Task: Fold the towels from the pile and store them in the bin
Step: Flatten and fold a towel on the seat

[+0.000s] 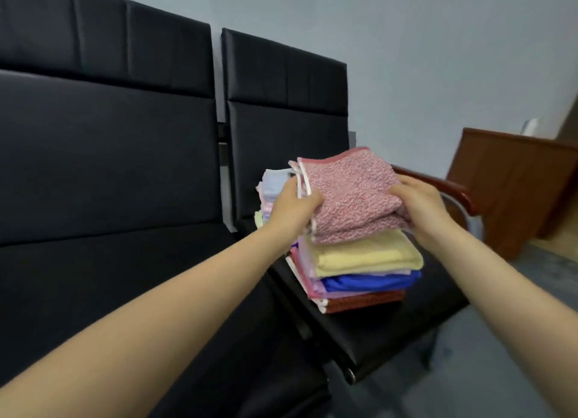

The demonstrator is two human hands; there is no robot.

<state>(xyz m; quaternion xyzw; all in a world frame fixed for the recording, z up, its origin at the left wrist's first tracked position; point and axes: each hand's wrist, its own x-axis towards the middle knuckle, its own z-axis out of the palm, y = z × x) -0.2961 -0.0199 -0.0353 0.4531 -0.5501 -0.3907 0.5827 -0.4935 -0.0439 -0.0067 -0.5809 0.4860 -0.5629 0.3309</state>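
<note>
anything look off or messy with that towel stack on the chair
Nothing is spilled or damaged. The stack on the black chair seat is slightly uneven, its edges not lined up. The pink towel on top is gripped by the left hand and right hand. No bin shows.

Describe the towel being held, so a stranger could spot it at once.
Find the right-hand black seat of the bench, where a stack of folded towels sits. On top, gripped by the left hand and right hand, is the pink speckled towel; the one beneath is plain yellow.

Black padded chairs [125, 167] before grey wall [438, 57].
</note>
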